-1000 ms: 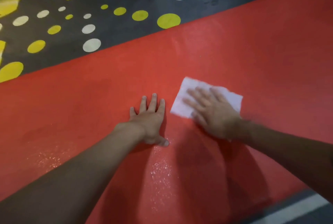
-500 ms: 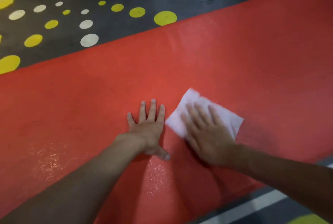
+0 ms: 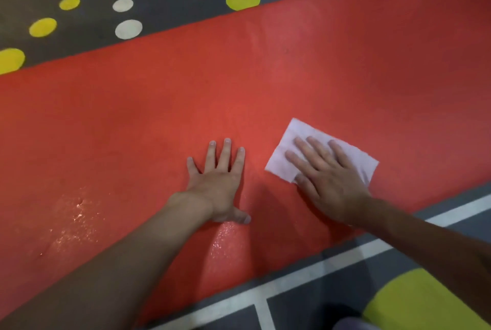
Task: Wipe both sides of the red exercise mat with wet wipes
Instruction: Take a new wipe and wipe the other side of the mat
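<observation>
The red exercise mat lies flat across the floor and fills most of the view. My left hand rests flat on it with fingers spread and straight. To its right, my right hand presses a white wet wipe flat against the mat with straight fingers; the wipe's near part is hidden under the palm. Wet shiny patches show on the mat near my left forearm and below my left thumb.
Dark floor with yellow and white dots lies beyond the mat's far edge. On the near side, grey floor with white lines borders the mat. A yellow-green shape sits at the bottom right.
My right hand slid the wipe toward me and to the right across the mat. The view tilted down, so the mat's near edge and the lined floor now show. My left hand stayed planted.
</observation>
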The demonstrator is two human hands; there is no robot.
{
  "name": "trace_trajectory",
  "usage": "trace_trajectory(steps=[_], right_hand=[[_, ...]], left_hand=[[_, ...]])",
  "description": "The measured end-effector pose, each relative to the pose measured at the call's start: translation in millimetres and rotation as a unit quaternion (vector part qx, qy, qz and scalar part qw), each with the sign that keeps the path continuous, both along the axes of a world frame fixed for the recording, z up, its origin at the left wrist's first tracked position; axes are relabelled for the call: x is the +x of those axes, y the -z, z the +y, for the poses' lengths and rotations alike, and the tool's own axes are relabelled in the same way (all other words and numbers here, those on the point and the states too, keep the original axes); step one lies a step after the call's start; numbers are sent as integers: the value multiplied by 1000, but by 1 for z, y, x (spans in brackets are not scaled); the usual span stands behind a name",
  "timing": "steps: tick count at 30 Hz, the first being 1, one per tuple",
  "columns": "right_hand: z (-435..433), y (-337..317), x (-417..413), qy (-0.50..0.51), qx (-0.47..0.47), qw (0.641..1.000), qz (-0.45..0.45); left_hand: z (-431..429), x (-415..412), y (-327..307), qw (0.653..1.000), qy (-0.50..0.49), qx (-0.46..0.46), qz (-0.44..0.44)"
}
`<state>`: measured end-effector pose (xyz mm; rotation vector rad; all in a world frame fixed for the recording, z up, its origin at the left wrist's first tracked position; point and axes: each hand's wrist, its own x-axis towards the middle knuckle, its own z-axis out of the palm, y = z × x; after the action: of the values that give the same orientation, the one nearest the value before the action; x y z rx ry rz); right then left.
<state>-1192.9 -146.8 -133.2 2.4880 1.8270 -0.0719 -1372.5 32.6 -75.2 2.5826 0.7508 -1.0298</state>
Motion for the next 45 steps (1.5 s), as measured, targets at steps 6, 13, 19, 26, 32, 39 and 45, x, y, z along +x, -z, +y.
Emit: trace_trajectory(steps=[6,13,19,26,32,39,45], right_hand=[[-25,6,-33,-112,-10,994,0],[-35,8,-72,-29,15,999,5],[-28,3,-50,1,15,1000,21],[-5,3,-58,-166,8,986,10],[-5,4,-110,-212,-5,977,30],[31,3,-79,1,15,999,30],[46,7,-58,-183,15,983,13]], left_hand=[[3,-12,2,999,-12,-5,-48],[8,-34,6,995,-62,22,-68],[22,-43,-3,992,-120,12,-42],[22,-45,-6,991,-104,53,-58],[27,-41,-8,991,-100,59,-71],[53,-43,-4,973,-208,77,-60],[65,-41,-4,972,-223,59,-35]])
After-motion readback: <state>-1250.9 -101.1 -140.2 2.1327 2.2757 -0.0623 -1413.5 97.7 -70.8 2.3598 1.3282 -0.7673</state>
